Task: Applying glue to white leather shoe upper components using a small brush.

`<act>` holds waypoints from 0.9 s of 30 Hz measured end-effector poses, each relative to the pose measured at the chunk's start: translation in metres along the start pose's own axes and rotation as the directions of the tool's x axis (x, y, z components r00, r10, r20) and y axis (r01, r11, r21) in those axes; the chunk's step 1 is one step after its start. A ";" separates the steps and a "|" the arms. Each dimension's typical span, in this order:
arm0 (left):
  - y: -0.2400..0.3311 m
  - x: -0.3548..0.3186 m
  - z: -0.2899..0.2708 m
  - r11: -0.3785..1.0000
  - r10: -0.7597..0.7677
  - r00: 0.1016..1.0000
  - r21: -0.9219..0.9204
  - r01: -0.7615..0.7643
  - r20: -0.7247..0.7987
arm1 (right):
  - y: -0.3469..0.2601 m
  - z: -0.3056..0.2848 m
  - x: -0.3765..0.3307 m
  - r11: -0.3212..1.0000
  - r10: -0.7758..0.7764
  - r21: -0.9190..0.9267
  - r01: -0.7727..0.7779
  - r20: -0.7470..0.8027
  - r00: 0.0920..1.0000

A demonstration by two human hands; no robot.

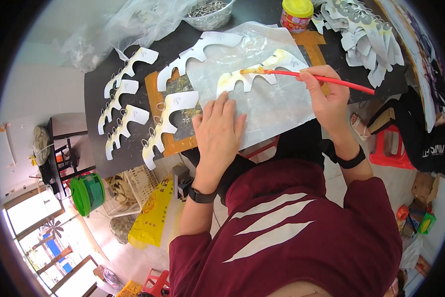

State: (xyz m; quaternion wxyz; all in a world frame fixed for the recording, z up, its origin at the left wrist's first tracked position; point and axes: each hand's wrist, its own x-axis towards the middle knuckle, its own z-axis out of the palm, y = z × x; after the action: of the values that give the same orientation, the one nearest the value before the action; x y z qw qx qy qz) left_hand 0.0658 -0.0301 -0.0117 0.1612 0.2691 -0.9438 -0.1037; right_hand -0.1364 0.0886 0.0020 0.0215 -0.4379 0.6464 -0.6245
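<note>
on the dark table (96, 94), a clear plastic sheet (272, 106) lies spread over the near edge, and on it rests the white scalloped card cutout (262, 74), its upper edge smeared yellow-brown with glue. the left hand (220, 131) lies flat on the sheet just below the cutout, fingers straight and close together, pressing down. the right hand (326, 96) pinches a red brush (321, 78) between thumb and fingertips, the other fingers curled in; the brush's glue-laden tip touches the cutout's top edge.

to the left, more white cutouts fitted with metal rings (126, 99) lie in rows on the table, two of them across a brown board (175, 143). a heap of finished cutouts (363, 37) is piled at the table's far right corner.

at the far edge, a clear bowl (210, 15) holds a pile of loose metal rings. beside it stands a small jar with a yellow lid (296, 14); its contents cannot be made out. a crumpled clear plastic bag (128, 27) sits at the far left corner, with pale pieces dimly showing inside.

below the table, a green spool (86, 193) and a yellow bag (150, 218) sit on the floor.
</note>
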 end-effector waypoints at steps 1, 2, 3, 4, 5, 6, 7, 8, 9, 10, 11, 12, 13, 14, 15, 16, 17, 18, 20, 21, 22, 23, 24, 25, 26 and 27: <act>0.000 0.000 0.000 1.000 0.001 1.000 0.000 -0.001 -0.001 | -0.001 0.000 0.000 0.999 0.003 -0.036 -0.003 0.012 1.000; -0.001 0.000 0.000 1.000 0.000 1.000 0.004 0.000 -0.003 | -0.002 0.000 0.000 0.998 0.006 -0.068 -0.005 0.025 1.000; -0.001 0.000 0.000 1.000 0.000 1.000 0.000 0.000 -0.001 | -0.003 0.000 0.000 0.995 0.010 -0.100 -0.006 0.038 0.999; -0.001 0.000 0.000 1.000 0.000 1.000 -0.004 0.000 0.000 | -0.003 -0.002 0.000 0.994 0.019 -0.109 -0.015 0.033 0.999; -0.001 0.000 0.000 1.000 -0.001 1.000 -0.008 0.001 0.001 | -0.003 -0.006 -0.001 0.993 0.027 -0.118 -0.024 0.028 0.999; 0.000 0.000 0.000 1.000 -0.003 1.000 -0.007 0.003 0.000 | -0.004 -0.009 -0.002 0.992 0.035 -0.126 -0.032 0.024 0.999; 0.000 -0.001 0.000 1.000 -0.006 1.000 -0.007 0.006 -0.001 | -0.006 -0.008 -0.003 0.995 0.025 -0.094 -0.022 0.033 0.999; 0.000 0.000 0.000 1.000 -0.005 1.000 -0.011 0.005 0.000 | -0.009 -0.007 -0.004 0.998 0.018 -0.068 -0.015 0.041 0.999; 0.000 0.000 0.001 1.000 -0.006 1.000 -0.008 0.006 0.000 | -0.010 -0.007 -0.004 0.999 0.010 -0.041 -0.008 0.049 0.999; 0.000 0.000 0.001 1.000 -0.006 1.000 -0.006 0.006 0.001 | -0.010 -0.007 -0.005 0.998 0.016 -0.068 -0.013 0.054 0.998; 0.000 0.000 0.000 1.000 -0.007 1.000 -0.001 0.007 -0.001 | -0.010 -0.007 -0.004 0.996 0.020 -0.092 -0.014 0.059 0.998; 0.000 0.000 0.000 1.000 -0.005 1.000 -0.001 0.005 -0.001 | -0.010 -0.007 -0.004 0.993 0.024 -0.116 -0.016 0.064 0.998; 0.000 0.000 0.000 1.000 -0.003 1.000 -0.002 0.003 -0.001 | -0.009 -0.010 -0.005 0.991 0.050 -0.128 -0.045 0.035 0.998; 0.000 0.000 0.000 1.000 -0.002 1.000 -0.002 0.002 -0.003 | -0.007 -0.014 -0.006 0.988 0.074 -0.137 -0.073 0.007 0.997; 0.000 0.001 0.000 1.000 -0.003 1.000 0.003 0.003 -0.006 | -0.005 -0.017 -0.006 0.984 0.099 -0.146 -0.101 -0.021 0.995; 0.000 0.001 0.000 1.000 -0.004 1.000 0.008 0.004 -0.009 | -0.006 -0.015 -0.007 0.990 0.075 -0.117 -0.076 -0.010 0.997; 0.001 0.001 0.001 1.000 -0.004 1.000 0.011 0.004 -0.011 | -0.007 -0.012 -0.007 0.995 0.053 -0.089 -0.053 0.000 0.999; 0.001 0.000 0.001 1.000 -0.005 1.000 0.012 0.005 -0.012 | -0.009 -0.010 -0.008 0.998 0.031 -0.062 -0.031 0.009 0.999; 0.000 0.000 0.001 1.000 -0.006 1.000 0.017 0.006 -0.014 | -0.010 -0.010 -0.008 0.994 0.039 -0.107 -0.034 0.049 0.998; 0.000 0.000 0.001 1.000 -0.003 1.000 0.014 0.003 -0.015 | -0.011 -0.010 -0.007 0.991 0.043 -0.130 -0.034 0.068 0.997; -0.001 0.000 0.001 1.000 0.000 1.000 0.011 0.000 -0.017 | -0.010 -0.012 -0.008 0.990 0.057 -0.133 -0.053 0.028 0.998; -0.001 -0.001 0.002 1.000 0.001 1.000 0.008 -0.001 -0.020 | -0.006 -0.017 -0.008 0.988 0.070 -0.135 -0.070 -0.010 0.998; -0.001 -0.001 0.002 1.000 0.003 1.000 0.015 -0.003 -0.026 | -0.004 -0.021 -0.008 0.987 0.082 -0.136 -0.088 -0.049 0.995; -0.001 -0.001 0.002 1.000 0.005 1.000 0.022 -0.004 -0.031 | -0.004 -0.024 -0.008 0.986 0.098 -0.132 -0.104 -0.051 0.994; -0.001 -0.001 0.002 1.000 0.008 0.999 0.027 -0.007 -0.034 | -0.004 -0.027 -0.008 0.984 0.116 -0.129 -0.123 -0.054 0.992; 0.001 0.001 0.001 1.000 0.004 1.000 0.010 -0.004 -0.018 | -0.005 -0.029 -0.008 0.982 0.135 -0.127 -0.141 -0.057 0.989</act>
State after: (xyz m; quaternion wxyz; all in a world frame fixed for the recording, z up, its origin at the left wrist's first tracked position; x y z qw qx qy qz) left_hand 0.0646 -0.0298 -0.0126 0.1687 0.2688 -0.9434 -0.0963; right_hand -0.1453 0.1173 0.0084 0.0202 -0.3772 0.7150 -0.5883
